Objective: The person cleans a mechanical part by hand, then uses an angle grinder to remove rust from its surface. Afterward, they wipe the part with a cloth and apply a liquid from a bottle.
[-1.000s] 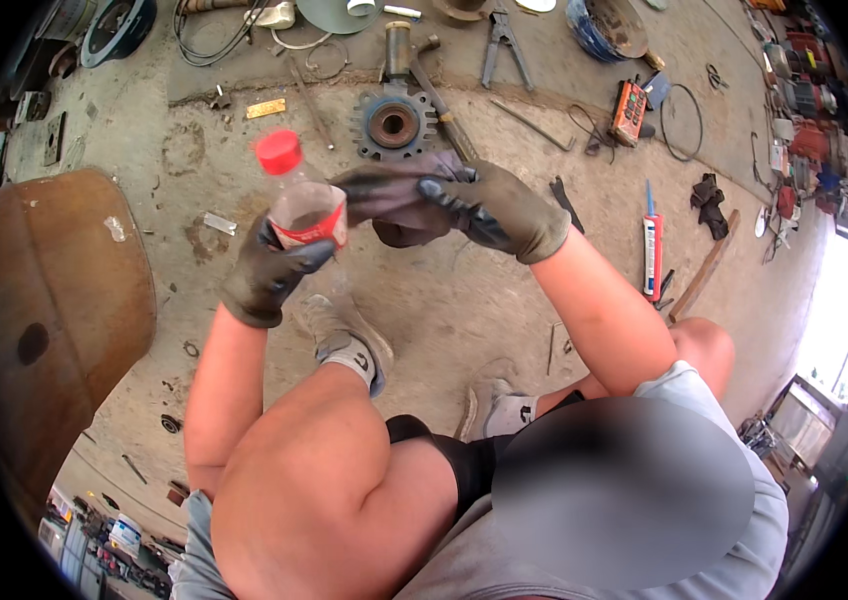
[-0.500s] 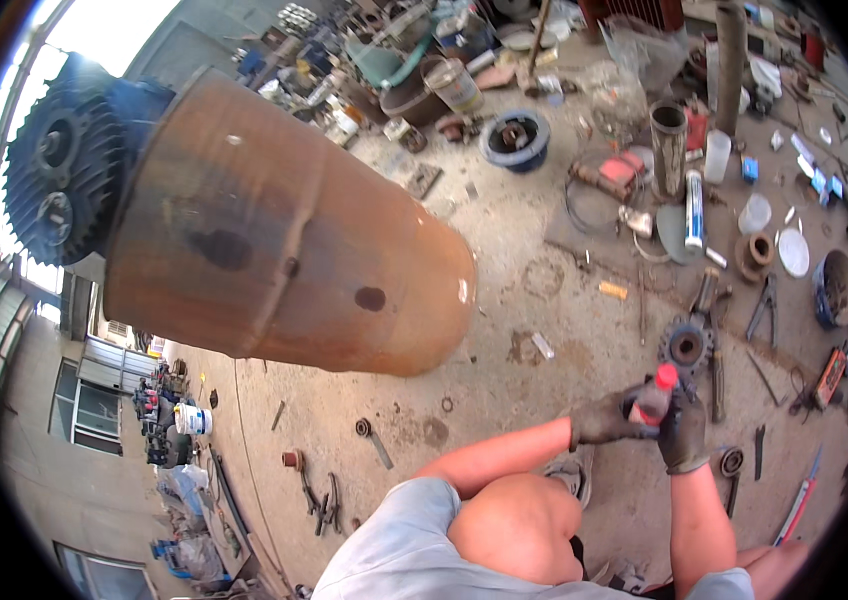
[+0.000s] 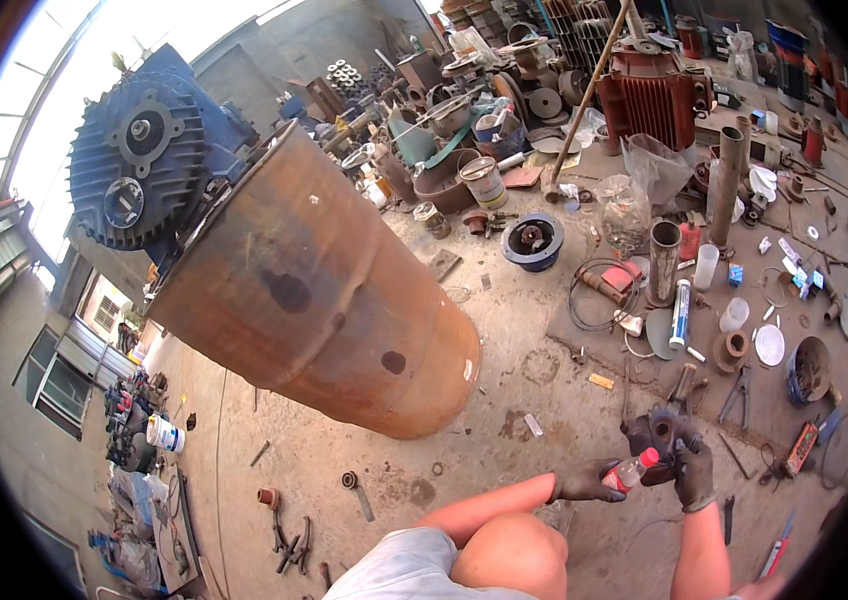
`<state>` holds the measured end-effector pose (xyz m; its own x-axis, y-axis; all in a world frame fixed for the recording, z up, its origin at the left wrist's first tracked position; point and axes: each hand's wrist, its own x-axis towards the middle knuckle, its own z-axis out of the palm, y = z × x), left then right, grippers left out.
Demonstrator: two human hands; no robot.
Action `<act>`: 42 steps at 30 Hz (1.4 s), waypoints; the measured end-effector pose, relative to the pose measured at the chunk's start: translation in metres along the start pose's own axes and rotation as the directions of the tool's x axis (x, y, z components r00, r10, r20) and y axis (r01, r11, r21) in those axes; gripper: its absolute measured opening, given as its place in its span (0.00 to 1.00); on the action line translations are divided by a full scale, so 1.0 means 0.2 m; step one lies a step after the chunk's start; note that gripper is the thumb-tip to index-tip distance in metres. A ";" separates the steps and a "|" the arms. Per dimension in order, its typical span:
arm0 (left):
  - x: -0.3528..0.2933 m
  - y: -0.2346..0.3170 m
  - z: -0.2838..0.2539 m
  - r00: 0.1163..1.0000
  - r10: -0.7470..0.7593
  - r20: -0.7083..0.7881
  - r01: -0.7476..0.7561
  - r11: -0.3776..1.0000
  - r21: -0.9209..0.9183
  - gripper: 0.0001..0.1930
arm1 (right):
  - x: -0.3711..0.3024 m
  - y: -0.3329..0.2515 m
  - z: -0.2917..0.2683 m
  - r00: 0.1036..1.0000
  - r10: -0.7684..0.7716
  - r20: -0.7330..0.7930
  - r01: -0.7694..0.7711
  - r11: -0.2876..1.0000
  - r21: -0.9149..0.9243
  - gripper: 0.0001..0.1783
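Observation:
My left hand (image 3: pixel 584 481), in a dark work glove, is closed around a small clear plastic bottle (image 3: pixel 626 474) with a red cap and a red label. The bottle lies tilted, its cap pointing up and to the right. Just beyond the cap is a dark, greasy metal gear (image 3: pixel 661 432) with a round hub. My right hand (image 3: pixel 695 474), also gloved, grips the near right side of this gear. Its teeth are hard to make out, and the glove hides part of its edge. I cannot tell whether it touches the floor.
A large rusty drum (image 3: pixel 344 300) stands at the left, bearing a blue finned machine housing (image 3: pixel 144 150). Pliers (image 3: pixel 736 397), a cartridge tube (image 3: pixel 680 314) and a metal pipe (image 3: pixel 663 265) are at the right. A blue flanged part (image 3: pixel 532 242) sits farther back, before heaped machine parts.
My head view has tilted up, showing more of the background. My right hand has left the bottle and moved onto the gear. The bottle stays in my left hand, now held to the left.

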<state>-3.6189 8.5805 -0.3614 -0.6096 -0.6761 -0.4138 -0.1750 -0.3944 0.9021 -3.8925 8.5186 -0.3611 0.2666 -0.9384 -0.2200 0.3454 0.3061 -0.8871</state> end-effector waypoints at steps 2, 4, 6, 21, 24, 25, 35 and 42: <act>-0.01 0.04 0.00 0.998 -0.021 -0.056 0.026 0.994 0.106 0.37 | -0.05 -0.04 0.04 0.998 0.063 0.029 -0.060 0.993 -0.097 0.26; -0.01 0.03 0.00 0.997 0.019 -0.079 -0.008 0.990 0.139 0.38 | -0.10 -0.10 0.14 0.996 0.077 0.054 -0.068 0.985 -0.157 0.26; 0.01 0.02 0.02 0.991 0.118 -0.056 -0.113 0.989 0.098 0.40 | -0.12 -0.08 0.17 0.994 0.093 0.065 -0.076 0.971 -0.227 0.26; 0.01 -0.04 -0.11 0.923 -0.318 -0.215 0.348 0.930 0.116 0.24 | -0.16 0.42 -0.29 0.952 0.180 -0.249 -0.257 0.909 -0.327 0.23; 0.15 -0.07 -0.12 0.887 -0.398 -0.233 0.429 0.898 0.097 0.19 | -0.20 0.61 -0.35 0.897 0.211 -0.388 -0.297 0.939 -0.176 0.20; 0.20 -0.13 -0.18 0.892 -0.399 -0.212 0.430 0.894 0.129 0.20 | -0.21 0.63 -0.35 0.893 0.211 -0.398 -0.300 0.937 -0.177 0.20; 0.68 -0.17 -0.31 0.856 -0.446 -0.262 0.483 0.871 0.092 0.22 | -0.20 0.61 -0.37 0.870 0.247 -0.427 -0.416 0.833 -0.366 0.20; 0.66 -0.27 -0.37 0.845 -0.451 -0.287 0.508 0.845 0.168 0.22 | -0.15 0.57 -0.29 0.921 0.170 -0.351 -0.284 0.908 -0.307 0.20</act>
<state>-3.6337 8.4666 -0.4738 -0.2138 -0.5719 -0.7919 -0.5877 -0.5723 0.5720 -3.9126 8.5721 -0.4782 -0.0118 -0.8685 -0.4956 -0.0379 0.4957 -0.8677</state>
